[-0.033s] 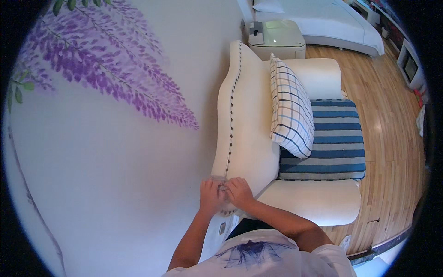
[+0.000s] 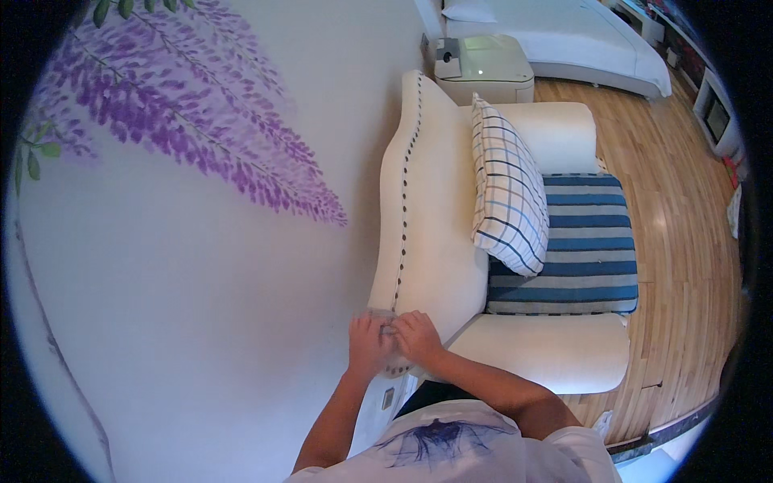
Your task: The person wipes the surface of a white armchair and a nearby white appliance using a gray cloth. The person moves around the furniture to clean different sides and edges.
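Note:
Both my hands meet at the near end of the cream sofa's backrest [image 2: 435, 233], close to the wall. My left hand [image 2: 368, 344] is closed, its fingers curled over a thin, see-through greyish sheet [image 2: 382, 312] draped on that corner. Right beside it, my right hand [image 2: 418, 338] is also closed, with its fingertips pinching the same sheet. Whether the sheet is plastic or fabric I cannot tell. A row of dark studs runs along the backrest's top and reappears just below my hands.
A checked pillow [image 2: 511, 189] leans on the backrest, above a blue and grey striped seat cushion [image 2: 592, 241]. Beyond the sofa stand a pale nightstand [image 2: 491, 60] and a white bed [image 2: 555, 36]. At left rises a wall [image 2: 201, 322] painted with purple flowers. Wooden flooring [image 2: 676, 266] lies right.
My right hand has shifted very slightly toward me. All else looks the same.

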`<control>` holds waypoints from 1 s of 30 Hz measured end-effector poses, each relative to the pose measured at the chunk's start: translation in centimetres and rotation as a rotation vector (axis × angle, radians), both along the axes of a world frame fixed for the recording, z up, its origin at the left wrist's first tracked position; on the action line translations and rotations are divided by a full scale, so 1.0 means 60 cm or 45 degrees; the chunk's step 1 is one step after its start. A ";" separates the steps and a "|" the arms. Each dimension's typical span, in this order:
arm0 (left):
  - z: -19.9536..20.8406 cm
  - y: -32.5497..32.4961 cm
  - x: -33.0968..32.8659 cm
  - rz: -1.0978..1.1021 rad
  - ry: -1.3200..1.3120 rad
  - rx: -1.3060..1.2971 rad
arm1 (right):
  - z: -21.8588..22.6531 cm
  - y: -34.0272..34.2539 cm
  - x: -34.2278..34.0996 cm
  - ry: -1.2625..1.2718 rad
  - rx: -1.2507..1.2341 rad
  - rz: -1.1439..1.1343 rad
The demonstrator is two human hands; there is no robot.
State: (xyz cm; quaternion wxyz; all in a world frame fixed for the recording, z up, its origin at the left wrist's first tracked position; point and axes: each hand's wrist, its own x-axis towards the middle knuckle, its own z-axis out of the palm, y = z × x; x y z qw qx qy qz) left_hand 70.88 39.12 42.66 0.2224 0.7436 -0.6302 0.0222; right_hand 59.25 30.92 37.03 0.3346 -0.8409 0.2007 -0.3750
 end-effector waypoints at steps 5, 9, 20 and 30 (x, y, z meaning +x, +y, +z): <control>-0.003 0.037 -0.025 0.091 0.067 0.030 | -0.006 0.015 -0.011 0.003 -0.107 0.122; -0.015 0.068 -0.039 0.150 0.009 -0.070 | 0.007 0.024 -0.020 -0.048 -0.143 0.198; -0.080 0.136 -0.071 0.257 -0.155 -0.134 | -0.004 0.034 -0.030 -0.157 -0.106 0.293; -0.048 0.080 -0.041 0.201 -0.014 0.085 | -0.034 0.018 0.002 -0.259 -0.135 0.173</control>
